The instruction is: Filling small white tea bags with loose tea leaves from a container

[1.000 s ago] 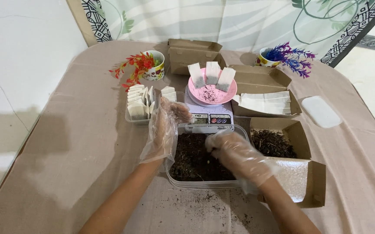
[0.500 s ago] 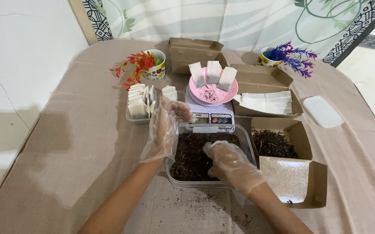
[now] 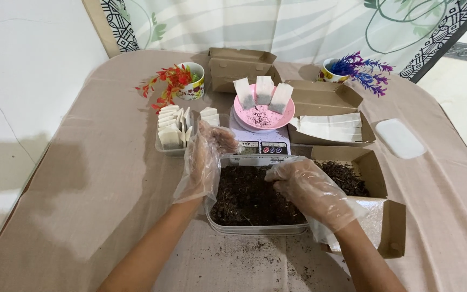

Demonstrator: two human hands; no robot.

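Clear-plastic-gloved right hand [image 3: 310, 190] with fingers curled loosely, pinching dark loose tea just beneath them in the clear rectangular plastic tub [image 3: 255, 227], gloved left hand [image 3: 205, 157] with fingers bent at the tub's far-left corner, grip unclear, pink round bowl [image 3: 264, 114] on the white scale [image 3: 259, 146] beyond.

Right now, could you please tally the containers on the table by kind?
Cardboard boxes: 3
Clear plastic tubs: 2
Pink bowls: 1
Flower mugs: 2
Total: 8
The left hand rests at the large tub's rim; the right hand is over its dark contents.
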